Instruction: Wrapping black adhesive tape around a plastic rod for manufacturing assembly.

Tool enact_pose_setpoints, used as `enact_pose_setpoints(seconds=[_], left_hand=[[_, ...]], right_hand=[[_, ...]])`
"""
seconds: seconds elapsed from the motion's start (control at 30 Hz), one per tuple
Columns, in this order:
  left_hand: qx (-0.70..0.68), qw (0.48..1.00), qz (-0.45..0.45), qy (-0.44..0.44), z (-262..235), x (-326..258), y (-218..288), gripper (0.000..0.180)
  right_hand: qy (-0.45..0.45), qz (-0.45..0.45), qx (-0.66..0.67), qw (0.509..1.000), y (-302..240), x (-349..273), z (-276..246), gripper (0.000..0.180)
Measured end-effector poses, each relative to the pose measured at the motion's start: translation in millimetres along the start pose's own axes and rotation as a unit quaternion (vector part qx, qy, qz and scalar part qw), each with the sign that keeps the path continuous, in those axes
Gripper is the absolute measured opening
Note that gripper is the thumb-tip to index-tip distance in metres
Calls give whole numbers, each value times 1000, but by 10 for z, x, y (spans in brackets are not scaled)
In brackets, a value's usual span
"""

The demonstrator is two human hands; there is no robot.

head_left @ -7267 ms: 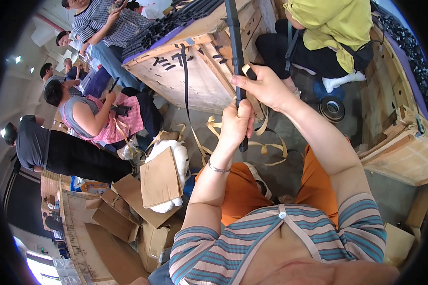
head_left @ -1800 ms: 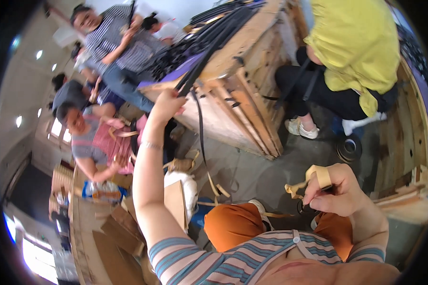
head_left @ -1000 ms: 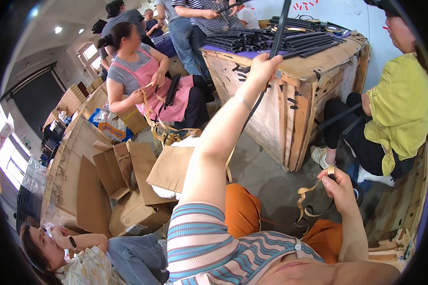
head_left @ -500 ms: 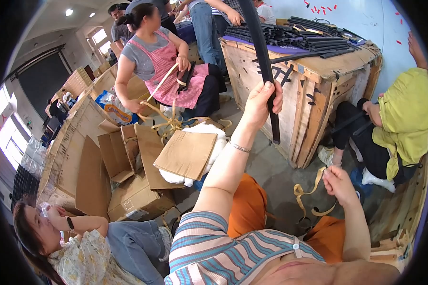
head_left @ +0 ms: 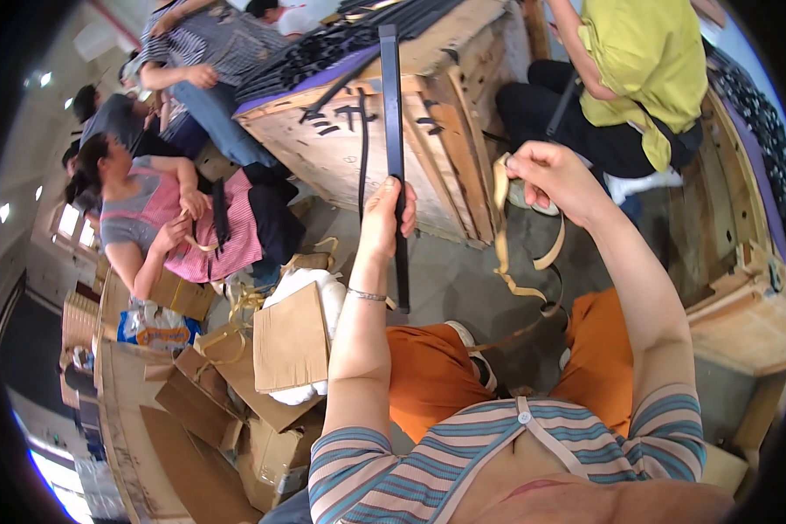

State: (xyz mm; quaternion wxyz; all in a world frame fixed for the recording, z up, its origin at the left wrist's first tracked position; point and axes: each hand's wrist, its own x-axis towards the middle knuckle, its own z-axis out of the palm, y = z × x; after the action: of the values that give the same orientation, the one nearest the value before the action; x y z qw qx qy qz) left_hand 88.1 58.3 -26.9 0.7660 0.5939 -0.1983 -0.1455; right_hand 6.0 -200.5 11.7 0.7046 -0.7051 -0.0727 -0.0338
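Note:
My left hand (head_left: pixel 384 217) is wrapped round a long, flat black strip (head_left: pixel 391 113), held nearly upright in front of me. The strip's lower end hangs below my fist. To the right, my right hand (head_left: pixel 546 175) is raised and pinches the top of a thin yellowish tape (head_left: pixel 501 218). The tape dangles in loose curls, and its lower part trails toward the floor between my knees in orange trousers (head_left: pixel 437 367). A gap separates the tape from the black strip.
Beyond my hands stands a wooden crate (head_left: pixel 323 166) with black strips piled on top. Cardboard boxes (head_left: pixel 201 437) and a brown cardboard sheet (head_left: pixel 290 341) on a white bundle lie at left. A person in a pink apron (head_left: pixel 236 236) sits left; another in a yellow top (head_left: pixel 646 70) sits ahead right.
My view has swung to the right. My right hand has risen with the tape and come nearer the black strip, which now stands more upright in my left hand.

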Motion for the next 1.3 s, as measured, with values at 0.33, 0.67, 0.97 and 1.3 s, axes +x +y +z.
enact_pose_setpoints(seconds=[0.33,0.67,0.97,1.3], left_hand=[[97,993,-74,3,72,-102,-186,34],[42,996,-43,-59,427,-136,-151,33],[25,994,-62,-89,510,-118,-212,32],[62,989,-76,-109,614,-191,-190,33]], right_hand=[[12,21,28,999,94,41,-156,18],[35,-10,-49,998,112,-88,-292,18],[16,-3,1,1000,-107,-177,-333,19],[19,-62,-33,997,-132,-200,-346,15]])
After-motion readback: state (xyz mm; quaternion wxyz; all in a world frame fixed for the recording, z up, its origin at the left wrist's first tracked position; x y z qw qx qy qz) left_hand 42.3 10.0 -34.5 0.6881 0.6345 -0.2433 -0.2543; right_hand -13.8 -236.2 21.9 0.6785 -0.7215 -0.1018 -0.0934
